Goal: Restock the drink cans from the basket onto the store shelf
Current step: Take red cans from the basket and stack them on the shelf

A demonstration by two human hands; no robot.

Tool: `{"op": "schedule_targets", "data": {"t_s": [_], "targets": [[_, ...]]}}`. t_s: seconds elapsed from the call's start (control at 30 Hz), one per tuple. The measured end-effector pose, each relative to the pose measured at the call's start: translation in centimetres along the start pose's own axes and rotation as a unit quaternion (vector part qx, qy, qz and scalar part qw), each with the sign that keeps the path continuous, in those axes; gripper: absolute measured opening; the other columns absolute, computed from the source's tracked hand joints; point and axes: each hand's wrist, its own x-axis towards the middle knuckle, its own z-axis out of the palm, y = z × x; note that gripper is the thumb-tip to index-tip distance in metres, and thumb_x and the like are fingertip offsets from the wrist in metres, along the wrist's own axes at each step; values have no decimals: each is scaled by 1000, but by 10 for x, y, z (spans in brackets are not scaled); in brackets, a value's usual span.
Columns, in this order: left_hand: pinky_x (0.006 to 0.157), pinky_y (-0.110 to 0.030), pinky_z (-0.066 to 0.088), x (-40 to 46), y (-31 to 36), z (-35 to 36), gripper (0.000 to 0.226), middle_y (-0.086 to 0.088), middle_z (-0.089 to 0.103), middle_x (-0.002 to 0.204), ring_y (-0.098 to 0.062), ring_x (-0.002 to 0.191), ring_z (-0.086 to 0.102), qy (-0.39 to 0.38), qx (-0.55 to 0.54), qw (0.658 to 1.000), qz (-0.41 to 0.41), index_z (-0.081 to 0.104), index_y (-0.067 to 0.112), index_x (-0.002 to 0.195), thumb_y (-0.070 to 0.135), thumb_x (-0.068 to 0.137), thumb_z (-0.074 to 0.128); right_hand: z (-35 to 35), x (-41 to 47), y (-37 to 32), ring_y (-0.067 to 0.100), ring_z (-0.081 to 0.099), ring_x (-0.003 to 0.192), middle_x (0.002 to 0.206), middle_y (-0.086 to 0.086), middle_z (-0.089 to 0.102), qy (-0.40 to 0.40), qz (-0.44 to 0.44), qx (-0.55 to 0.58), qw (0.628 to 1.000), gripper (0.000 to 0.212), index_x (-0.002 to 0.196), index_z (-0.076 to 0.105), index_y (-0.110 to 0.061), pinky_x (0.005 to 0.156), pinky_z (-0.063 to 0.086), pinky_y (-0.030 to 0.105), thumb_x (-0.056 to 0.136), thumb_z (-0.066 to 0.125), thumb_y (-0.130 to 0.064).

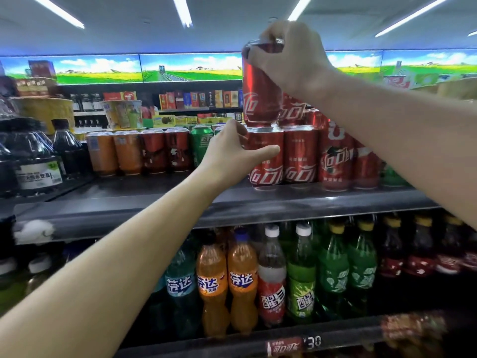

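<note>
Left hand (233,148) open, thumb and fingers spread around lower red cola can (265,157) on shelf (160,200). Right hand (291,55) grips top of upper red cola can (259,96), stacked above it.

Right hand (289,58) up top, gripping the rim of a red aluminium cola can (259,96) that sits on a second red cola can (265,156) at the left end of the row on the dark metal shelf (154,200). Left hand (232,148) reaches in just left of that lower can, thumb across its front. Further left along the shelf, 2 orange cans (116,152). Below the shelf, a row of plastic soda bottles (271,275).
</note>
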Motion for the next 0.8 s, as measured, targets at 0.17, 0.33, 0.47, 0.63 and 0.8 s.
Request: {"op": "schedule_targets", "data": {"t_s": [0.17,0.33,0.47,0.63,0.8], "targets": [[71,-17,46,1,-1,6,53,18,58,98,4,90,58,27,1,1000,5,52,22,116,51,84,83,8,-3,6,19,63,97,108,5,67,-10,-2,8,1000,33,101,66,-17,69,44,16,89,72,-47],[72,-15,46,3,-3,12,52,20,55,97,4,91,58,52,7,998,18,51,22,118,49,86,81,13,-5,15,19,61,96,101,2,64,6,5,-7,1000,39,106,68,-16,80,49,23,89,72,-51],[70,-15,45,6,-4,14,53,18,55,101,2,91,59,58,5,998,22,51,21,124,45,87,81,16,-3,18,21,60,102,110,4,64,4,-3,-34,999,46,116,67,-13,92,55,35,91,68,-52],[75,-15,48,6,-5,17,54,10,63,113,-10,103,66,73,-1,997,30,56,18,130,40,88,81,21,-3,21,25,59,104,120,8,61,4,-6,-78,997,50,120,61,-16,91,53,37,92,62,-58],[88,-27,55,7,-6,19,56,7,65,119,-11,106,67,75,-4,996,38,57,17,134,40,89,81,19,-2,22,26,59,103,121,8,62,-4,6,-115,993,53,125,58,-15,90,52,41,95,57,-59]]}}
